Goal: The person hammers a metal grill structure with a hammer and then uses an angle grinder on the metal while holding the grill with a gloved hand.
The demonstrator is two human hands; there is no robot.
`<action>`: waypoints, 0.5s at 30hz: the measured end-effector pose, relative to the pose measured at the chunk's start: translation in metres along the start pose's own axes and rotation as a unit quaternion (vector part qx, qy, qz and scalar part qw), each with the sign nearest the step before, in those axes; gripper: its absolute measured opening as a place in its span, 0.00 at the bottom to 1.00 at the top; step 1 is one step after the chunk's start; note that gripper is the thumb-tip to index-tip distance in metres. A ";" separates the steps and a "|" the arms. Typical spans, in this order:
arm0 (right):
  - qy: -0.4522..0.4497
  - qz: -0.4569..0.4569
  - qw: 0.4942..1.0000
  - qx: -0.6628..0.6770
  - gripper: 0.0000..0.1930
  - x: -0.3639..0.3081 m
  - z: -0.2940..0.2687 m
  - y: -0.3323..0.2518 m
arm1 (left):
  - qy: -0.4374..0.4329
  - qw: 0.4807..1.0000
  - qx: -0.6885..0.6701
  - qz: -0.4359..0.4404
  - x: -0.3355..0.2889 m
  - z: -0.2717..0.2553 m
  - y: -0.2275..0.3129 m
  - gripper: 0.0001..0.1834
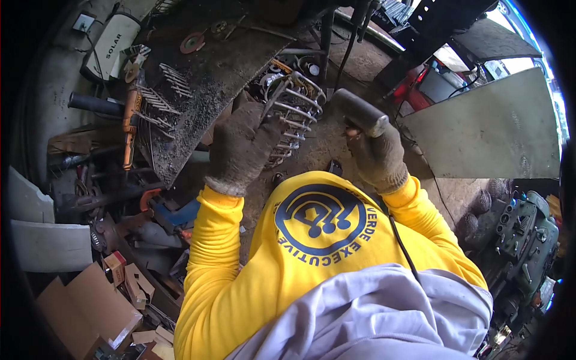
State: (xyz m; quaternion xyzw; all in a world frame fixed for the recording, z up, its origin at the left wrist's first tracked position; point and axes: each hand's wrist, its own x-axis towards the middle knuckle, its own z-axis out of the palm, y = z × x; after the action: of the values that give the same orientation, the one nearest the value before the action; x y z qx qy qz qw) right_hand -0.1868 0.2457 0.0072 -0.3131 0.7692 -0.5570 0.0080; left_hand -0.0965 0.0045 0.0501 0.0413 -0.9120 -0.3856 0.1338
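Note:
My left hand, in a dirty brown work glove, is closed on a metal rack of bent rods. The rack has several crossbars set along longer rods and tilts away from me, with part of it hidden behind the glove. My right hand, gloved alike, grips a hammer whose thick cylindrical steel head sticks up above the fist. Its handle is mostly hidden by the hand. The hammer head is to the right of the rack, apart from it.
A dusty metal worktable stands ahead left, bearing comb-like rod pieces, an orange angle grinder and a cutting disc. Cardboard boxes lie lower left. At right are a large sheet panel and a green machine.

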 end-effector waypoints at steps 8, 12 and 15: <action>0.082 0.149 0.951 0.258 0.20 -0.003 0.005 0.033 | -0.017 0.949 -0.242 -0.201 -0.015 -0.020 0.008 0.10; 0.113 0.083 0.981 0.130 0.22 -0.005 0.000 0.063 | 0.004 0.962 -0.240 -0.128 -0.022 -0.017 0.005 0.11; 0.072 0.108 0.972 0.197 0.20 -0.011 0.003 0.069 | 0.006 0.950 -0.279 -0.143 -0.019 -0.016 0.007 0.13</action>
State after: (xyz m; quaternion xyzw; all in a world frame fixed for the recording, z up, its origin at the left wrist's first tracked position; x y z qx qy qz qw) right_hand -0.2094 0.2612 -0.0567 -0.1793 0.6724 -0.7143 0.0741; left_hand -0.0732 0.0018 0.0623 0.1348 -0.7519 -0.6392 0.0888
